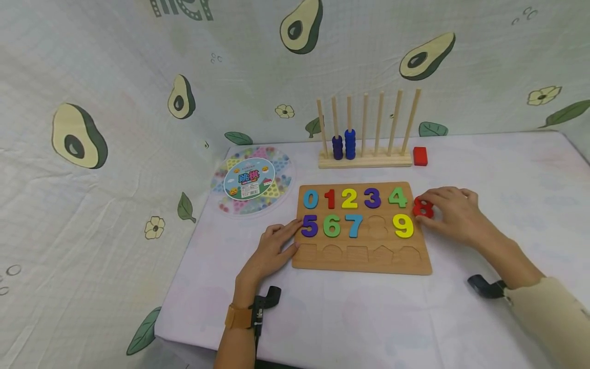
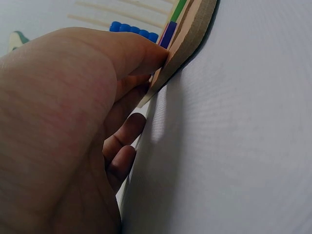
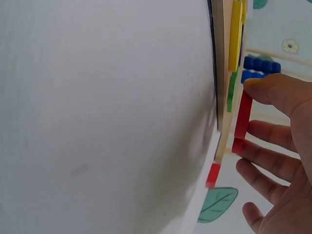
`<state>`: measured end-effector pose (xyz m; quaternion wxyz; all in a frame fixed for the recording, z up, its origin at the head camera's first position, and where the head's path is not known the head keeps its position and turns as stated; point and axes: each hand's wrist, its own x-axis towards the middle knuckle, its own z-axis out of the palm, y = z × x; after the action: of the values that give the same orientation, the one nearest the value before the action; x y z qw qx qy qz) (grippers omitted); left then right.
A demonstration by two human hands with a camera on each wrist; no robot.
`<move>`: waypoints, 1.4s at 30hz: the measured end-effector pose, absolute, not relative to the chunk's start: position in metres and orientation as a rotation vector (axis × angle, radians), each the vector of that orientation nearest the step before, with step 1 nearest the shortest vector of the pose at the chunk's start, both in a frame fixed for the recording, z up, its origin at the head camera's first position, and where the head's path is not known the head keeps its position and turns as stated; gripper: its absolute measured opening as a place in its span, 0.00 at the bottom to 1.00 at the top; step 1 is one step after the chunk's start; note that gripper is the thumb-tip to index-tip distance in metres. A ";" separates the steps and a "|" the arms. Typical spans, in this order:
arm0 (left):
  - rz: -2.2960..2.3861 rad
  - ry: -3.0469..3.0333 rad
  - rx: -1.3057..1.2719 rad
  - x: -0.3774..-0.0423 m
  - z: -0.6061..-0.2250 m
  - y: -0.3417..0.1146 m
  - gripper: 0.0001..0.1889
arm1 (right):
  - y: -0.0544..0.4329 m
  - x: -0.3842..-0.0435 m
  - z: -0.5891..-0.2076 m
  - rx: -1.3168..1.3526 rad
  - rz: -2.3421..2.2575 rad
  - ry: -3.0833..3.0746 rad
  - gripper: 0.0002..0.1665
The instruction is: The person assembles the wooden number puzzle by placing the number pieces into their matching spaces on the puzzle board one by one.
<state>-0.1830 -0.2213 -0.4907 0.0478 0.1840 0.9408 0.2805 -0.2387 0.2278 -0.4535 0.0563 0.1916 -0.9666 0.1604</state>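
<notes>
The red 8 (image 1: 422,208) is pinched by the right hand (image 1: 449,212) betw. thumb and fingers, just off the right edge of the board (image 1: 361,259), near the green 4 (image 1: 397,197). In the right wrist view the 8 (image 3: 242,122) is seen edge-on, thumb on one end and a finger on the other; the other fingers (image 3: 273,161) are spread loosely. It cannot be told if the 8 rests on the table (image 1: 507,169) or is lifted a bit.

The left hand (image 1: 272,251) is laid flat at the left edge of the board, fingers nearly straight, tips touching the board beside the purple 5 (image 1: 309,226). Nothing is held by it. In the left wrist view the thumb (image 2: 141,53) is pressed on the board edge (image 2: 187,39); the other fingers are curled a little under the palm and partly hidden.

An empty slot (image 1: 377,226) is seen betw. the blue 7 (image 1: 354,225) and the yellow 9 (image 1: 403,225).

Both wrist views are filled mostly by palm and table cloth, so the numbers are cut to thin coloured strips there. Far side: a peg rack (image 1: 366,133) w/ blue rings and a red block (image 1: 420,156) to its right; the round game box (image 1: 252,179) is at far left, its print too small to be read.
</notes>
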 end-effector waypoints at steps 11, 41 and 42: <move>0.850 2.882 0.567 -0.183 -0.492 -0.222 0.30 | 0.222 -0.234 -0.455 0.625 0.500 -2.892 0.31; 0.855 2.884 0.603 -0.186 -0.493 -0.222 0.30 | 0.193 -0.222 -0.458 0.784 0.535 -2.881 0.29; 0.858 2.885 0.601 -0.186 -0.493 -0.222 0.30 | 0.192 -0.223 -0.459 0.787 0.539 -2.883 0.28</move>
<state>-0.1855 -0.2222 -0.4928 0.0363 0.1958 0.9393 0.2794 -0.2226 0.1923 -0.4587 0.0526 0.2589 -0.9480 0.1774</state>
